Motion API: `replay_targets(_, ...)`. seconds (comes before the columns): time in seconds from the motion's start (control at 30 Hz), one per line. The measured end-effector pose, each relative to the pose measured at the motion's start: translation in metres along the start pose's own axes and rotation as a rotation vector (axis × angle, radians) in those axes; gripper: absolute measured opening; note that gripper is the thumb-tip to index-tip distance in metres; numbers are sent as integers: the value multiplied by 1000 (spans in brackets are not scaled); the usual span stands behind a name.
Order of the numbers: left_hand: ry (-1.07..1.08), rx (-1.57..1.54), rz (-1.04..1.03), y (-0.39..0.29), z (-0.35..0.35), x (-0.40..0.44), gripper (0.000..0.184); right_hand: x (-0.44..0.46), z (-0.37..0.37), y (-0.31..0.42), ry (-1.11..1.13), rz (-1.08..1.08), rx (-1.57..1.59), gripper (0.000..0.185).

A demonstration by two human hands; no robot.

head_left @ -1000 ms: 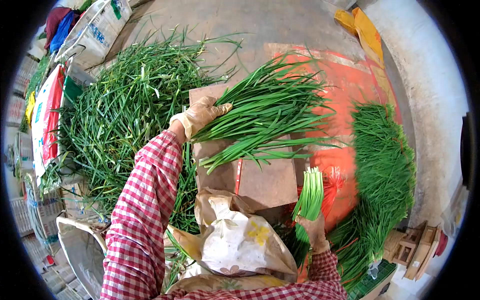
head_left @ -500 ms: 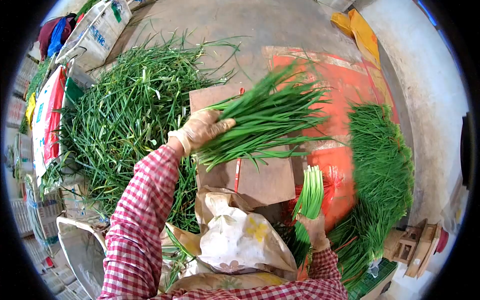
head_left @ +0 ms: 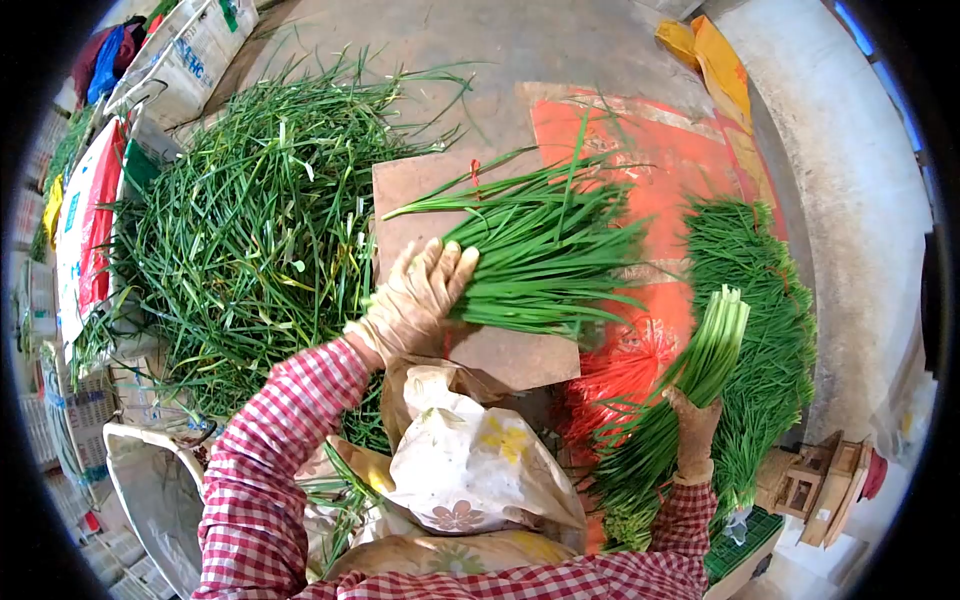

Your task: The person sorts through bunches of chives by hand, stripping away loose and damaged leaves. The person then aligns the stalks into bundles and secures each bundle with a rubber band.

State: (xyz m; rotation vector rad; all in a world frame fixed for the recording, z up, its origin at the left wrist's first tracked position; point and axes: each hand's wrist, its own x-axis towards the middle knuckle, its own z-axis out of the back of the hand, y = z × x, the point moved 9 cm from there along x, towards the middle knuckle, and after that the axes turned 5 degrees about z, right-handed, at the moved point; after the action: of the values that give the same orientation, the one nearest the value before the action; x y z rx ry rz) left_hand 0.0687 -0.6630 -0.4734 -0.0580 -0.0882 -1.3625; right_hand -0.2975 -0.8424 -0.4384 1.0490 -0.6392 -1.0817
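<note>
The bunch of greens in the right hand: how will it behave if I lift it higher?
The bunch of greens will probably flop at the bottom, since long thin blades trail below the pale ends. It is likely light, as the right hand alone holds it. Some blades may slip out, as no tie shows on it.

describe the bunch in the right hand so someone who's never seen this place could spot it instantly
Find the orange sheet, right of centre, and go down it to the red strands. Just right of those, the right hand grips the bunch. Its tightly gathered pale ends point toward the top of the picture, while those of the neighbouring row lie along its right edge.
</note>
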Motion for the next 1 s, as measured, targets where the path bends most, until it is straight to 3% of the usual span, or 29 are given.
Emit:
replay_targets(0.03, -12, 111, -45, 11, 0, 6, 93, 3, 1, -10, 1, 4, 1, 41)
replay_targets(0.1, 42, -38, -24, 40, 1, 23, 100, 7, -5, -29, 66, 12, 39, 48)
replay_targets(0.13, -24, -122, -55, 49, 18, 30, 112, 6, -13, -22, 109, 67, -18, 53)
replay_targets(0.17, 51, -161, -20, 58, 22, 35, 124, 2, -19, -19, 112, 68, -17, 53)
replay_targets(0.23, 54, -85, 63, 71, 20, 42, 135, -6, -35, -15, 63, -36, 102, 57)
replay_targets(0.3, 145, -99, 74, 79, 15, 47, 134, -2, -49, -12, 98, -114, 160, 57)
replay_targets(0.37, 240, -114, 99, 83, 8, 41, 134, 8, -53, 27, 93, 334, -190, 44)
replay_targets(0.43, 142, -108, 70, 74, 23, 27, 138, 31, -40, 12, 134, 251, -161, 44)
replay_targets(0.47, 139, -108, 106, 70, 31, 14, 134, 45, -40, -1, 162, 170, -135, 44)
replay_targets(0.5, -31, -240, 127, 68, 44, -3, 114, 53, -52, 19, 192, 182, -123, 44)
replay_targets(0.57, -237, -405, 303, 75, 66, -49, 74, 70, -79, 106, 295, 318, -383, 50)
replay_targets(0.63, -595, -645, 578, 88, 49, -105, 40, 85, -114, 169, 327, 501, -826, 55)
replay_targets(0.67, -677, -689, 749, 97, 24, -127, 26, 85, -134, 199, 308, 678, -778, 60)
replay_targets(0.7, -640, -1203, 1064, 111, -36, -154, 26, 88, -150, 213, 321, 738, -843, 63)
replay_targets(0.77, -577, -1521, 1223, 109, -48, -152, 34, 89, -181, 230, 333, 854, -985, 69)
replay_targets(0.83, -326, -1760, 1353, 99, -68, -141, 39, 87, -210, 239, 333, 916, -1061, 73)
replay_targets(0.9, -205, -1846, 1224, 98, -82, -130, 37, 76, -249, 242, 380, 1033, -1066, 92)
replay_targets(0.97, -213, -1860, 1106, 93, -80, -118, 29, 74, -287, 215, 490, 930, -1114, 113)
replay_targets(1.0, -220, -1866, 1110, 88, -77, -116, 29, 69, -313, 192, 526, 976, -1154, 122)
